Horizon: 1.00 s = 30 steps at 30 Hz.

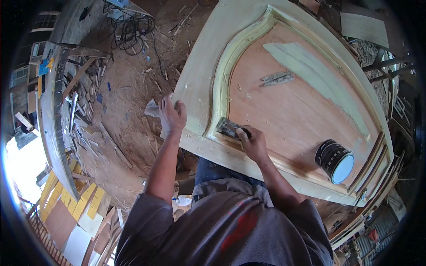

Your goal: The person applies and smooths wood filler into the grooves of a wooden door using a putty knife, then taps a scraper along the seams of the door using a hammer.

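Note:
My right hand (254,142) is closed round a dark, smeared putty knife (228,127), whose blade lies on the corner of the raised moulding (217,97) of a large wooden panel (195,75). At the panel's left edge is my left hand (172,116), closed, with a crumpled translucent piece (152,108) sticking out beside its fingers. A second flat scraper (278,78), smeared too, lies on the inner board. Pale green filler (315,75) forms a long streak there. A black can (335,162) with a light lid or bottom rests at the panel's lower right.
Tangled black cable (128,35) lies on the dirt floor (120,88) at upper left. Wood scraps (86,119) and a long curved board (57,133) are at the left. Yellow and white boards (80,199) lie lower left. More timber is stacked at the lower right.

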Available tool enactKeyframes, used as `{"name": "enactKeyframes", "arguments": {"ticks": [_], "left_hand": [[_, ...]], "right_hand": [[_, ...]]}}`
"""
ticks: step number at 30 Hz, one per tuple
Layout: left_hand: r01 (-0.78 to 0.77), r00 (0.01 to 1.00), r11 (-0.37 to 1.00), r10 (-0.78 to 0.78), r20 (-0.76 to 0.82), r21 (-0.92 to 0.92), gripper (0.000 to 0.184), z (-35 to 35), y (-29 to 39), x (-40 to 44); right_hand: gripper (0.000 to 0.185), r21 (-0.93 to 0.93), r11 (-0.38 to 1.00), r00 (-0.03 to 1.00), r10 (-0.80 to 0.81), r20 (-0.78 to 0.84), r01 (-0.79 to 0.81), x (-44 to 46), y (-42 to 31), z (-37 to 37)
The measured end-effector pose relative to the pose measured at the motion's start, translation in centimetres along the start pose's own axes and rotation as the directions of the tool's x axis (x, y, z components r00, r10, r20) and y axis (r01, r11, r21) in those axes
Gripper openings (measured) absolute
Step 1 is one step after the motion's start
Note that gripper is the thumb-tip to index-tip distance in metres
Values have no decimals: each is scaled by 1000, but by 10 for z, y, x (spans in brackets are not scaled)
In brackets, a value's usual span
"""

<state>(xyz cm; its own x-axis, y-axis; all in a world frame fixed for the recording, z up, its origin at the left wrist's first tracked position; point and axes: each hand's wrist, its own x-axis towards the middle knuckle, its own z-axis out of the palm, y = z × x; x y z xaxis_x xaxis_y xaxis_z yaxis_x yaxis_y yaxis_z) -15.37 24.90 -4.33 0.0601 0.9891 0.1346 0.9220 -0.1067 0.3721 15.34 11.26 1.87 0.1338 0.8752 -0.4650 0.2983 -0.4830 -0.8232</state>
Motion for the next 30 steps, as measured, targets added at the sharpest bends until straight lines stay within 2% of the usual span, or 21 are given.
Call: {"name": "enactKeyframes", "arguments": {"ticks": [1,2,5,9,12,15,21,24,27,28,30], "left_hand": [[2,1000,1000,-2,-8,-1,49,0,1,5],[8,1000,1000,-8,-7,1,48,0,2,4],[31,999,998,-30,12,-49,48,2,-1,-4],[14,1000,999,-15,-17,-32,47,2,-1,-2],[42,999,998,-42,7,-45,46,3,0,-2],[7,1000,1000,-7,-7,-14,46,-1,1,0],[17,1000,1000,-17,-12,-24,50,1,0,-1],[19,1000,999,-19,-11,-30,50,2,-1,-1],[29,1000,1000,-29,6,-10,50,1,-1,0],[35,999,999,-35,2,-17,50,0,0,0],[37,999,999,-37,-1,-34,50,-2,3,1]], "right_hand": [[25,59,998,999,36,10,-37,3,2,-3],[24,-47,991,984,-129,-123,124,3,5,-4],[21,-187,982,999,-30,26,34,11,-16,-12],[21,-229,962,988,-153,-7,147,27,-9,-1],[23,-138,982,991,-130,17,131,30,-1,-6],[25,-112,994,997,-10,79,19,33,-5,-20],[25,-172,974,988,-133,81,145,51,-8,-18],[25,0,997,986,76,145,-77,46,-15,-23],[27,316,936,977,192,-92,-154,35,-7,-16],[26,297,950,978,143,-154,-92,37,-4,-14],[26,223,974,981,88,-173,-48,42,-14,-15]]}}
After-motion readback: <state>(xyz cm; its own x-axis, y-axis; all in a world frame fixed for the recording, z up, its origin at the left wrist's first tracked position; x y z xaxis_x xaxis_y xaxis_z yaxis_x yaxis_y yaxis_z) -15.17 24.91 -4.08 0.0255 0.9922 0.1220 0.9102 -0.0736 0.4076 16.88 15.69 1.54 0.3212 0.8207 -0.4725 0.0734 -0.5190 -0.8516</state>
